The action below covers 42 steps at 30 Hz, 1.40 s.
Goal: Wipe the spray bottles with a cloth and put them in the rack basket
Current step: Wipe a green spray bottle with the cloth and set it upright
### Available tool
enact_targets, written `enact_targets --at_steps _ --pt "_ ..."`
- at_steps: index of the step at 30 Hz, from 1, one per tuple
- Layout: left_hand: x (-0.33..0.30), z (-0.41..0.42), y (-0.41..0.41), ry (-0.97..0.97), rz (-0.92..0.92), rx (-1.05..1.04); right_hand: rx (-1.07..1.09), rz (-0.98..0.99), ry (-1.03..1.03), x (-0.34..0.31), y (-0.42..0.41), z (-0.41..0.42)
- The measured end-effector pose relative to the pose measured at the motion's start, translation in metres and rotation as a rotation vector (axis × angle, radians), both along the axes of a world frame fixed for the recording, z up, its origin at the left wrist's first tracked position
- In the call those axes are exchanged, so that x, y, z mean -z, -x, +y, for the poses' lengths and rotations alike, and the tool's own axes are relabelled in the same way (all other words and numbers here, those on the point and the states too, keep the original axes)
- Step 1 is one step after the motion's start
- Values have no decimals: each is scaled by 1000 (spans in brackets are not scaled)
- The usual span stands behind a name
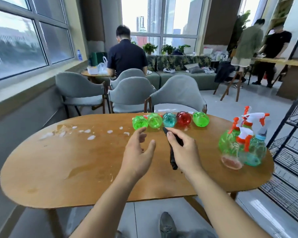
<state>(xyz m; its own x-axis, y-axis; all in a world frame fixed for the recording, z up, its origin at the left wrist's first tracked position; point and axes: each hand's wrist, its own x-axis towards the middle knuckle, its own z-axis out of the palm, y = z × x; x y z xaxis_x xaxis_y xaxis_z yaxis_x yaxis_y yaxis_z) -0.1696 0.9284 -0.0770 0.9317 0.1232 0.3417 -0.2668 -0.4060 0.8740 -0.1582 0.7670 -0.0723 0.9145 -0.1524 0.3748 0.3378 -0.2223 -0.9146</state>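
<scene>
Spray bottles of clear coloured plastic lie in a row of five along the far edge of the oval wooden tabletop (76, 169), bottoms toward the camera: a green one (139, 123), a second green one (154, 120), a teal one (169, 119), a red one (184, 118) and a third green one (200, 119). Their nozzles are hidden behind their bodies. Near the right edge stands a tight cluster of upright bottles (243, 148), green and teal with white-and-orange trigger heads; they overlap, so their number is hard to tell. Just beyond that right edge rises a black wire rack (291, 134), cut off by the frame, with its basket shelves partly in view.

The middle and near parts of the tabletop are bare wood, with room on every side of the hands. White scraps (91, 137) are scattered toward the far left corner, and a wet patch (79, 169) glistens near the centre.

The left hand (138, 152) reaches out above the tabletop, fingers spread and loose, holding nothing, fingertips close to the first green bottle. The right hand (184, 150) is beside it, fingers curled round a dark cloth (173, 160) rolled into a long bunch; one end pokes out past the thumb toward the teal bottle and the other hangs below the palm.

Grey upholstered chairs (132, 95) stand behind the far edge.
</scene>
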Motion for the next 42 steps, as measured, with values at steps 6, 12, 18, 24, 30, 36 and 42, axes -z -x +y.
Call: enact_targets --at_steps 6,12,18,24,30,36,42 --pt "26 26 -92 -92 65 -43 -24 82 16 23 -80 25" --pt "59 37 -197 -263 146 -73 8 107 -62 56 -144 23" --pt "83 24 -264 -318 215 -114 18 158 -120 90 -176 18" --pt "84 24 -275 -269 177 -186 6 179 -145 95 -181 11" --pt "64 44 -231 9 162 -219 -38 265 -253 77 -161 17" --pt "41 56 -158 484 97 -229 -109 271 -293 45 -115 26" --pt "19 52 -85 1023 105 -72 -38 251 -283 35 -66 44"
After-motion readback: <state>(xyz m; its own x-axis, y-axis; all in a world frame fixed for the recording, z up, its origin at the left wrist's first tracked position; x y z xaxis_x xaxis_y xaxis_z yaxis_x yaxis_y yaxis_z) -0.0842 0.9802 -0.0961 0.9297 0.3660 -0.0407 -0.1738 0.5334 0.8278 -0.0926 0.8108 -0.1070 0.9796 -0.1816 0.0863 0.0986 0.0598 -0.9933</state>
